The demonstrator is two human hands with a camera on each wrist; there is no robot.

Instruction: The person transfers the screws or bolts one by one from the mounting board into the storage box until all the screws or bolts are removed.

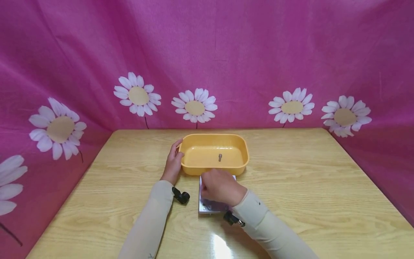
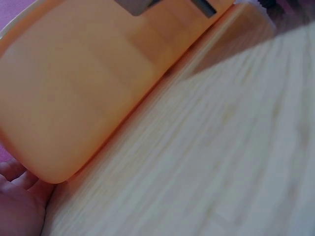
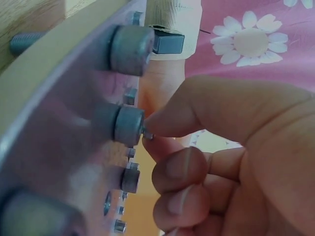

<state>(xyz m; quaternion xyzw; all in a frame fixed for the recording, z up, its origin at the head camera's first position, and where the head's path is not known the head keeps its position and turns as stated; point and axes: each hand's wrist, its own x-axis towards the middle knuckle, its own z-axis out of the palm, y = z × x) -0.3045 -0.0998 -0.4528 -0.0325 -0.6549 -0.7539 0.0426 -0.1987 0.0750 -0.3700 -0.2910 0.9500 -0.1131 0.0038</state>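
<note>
My left hand [image 1: 172, 163] grips the left end of the yellow plastic tray [image 1: 213, 171]; in the left wrist view its fingers lie against the tray's corner. Inside the tray is one metal bolt [image 1: 220, 157]. My right hand [image 1: 221, 185] is over a shiny metal plate [image 1: 207, 207] just in front of the tray and covers much of it. Seen from the right wrist, thumb and forefinger pinch a small metal screw [image 3: 148, 133], mostly hidden by the fingertips, close to the head of a socket-head bolt [image 3: 129, 126] standing in the plate.
Several more bolts of different sizes sit in the plate, among them a large one [image 3: 132, 50]; a threaded end [image 3: 27, 42] sticks out beneath. The wooden table [image 1: 307, 194] extends to both sides. A pink flowered curtain [image 1: 239, 64] hangs behind and beside it.
</note>
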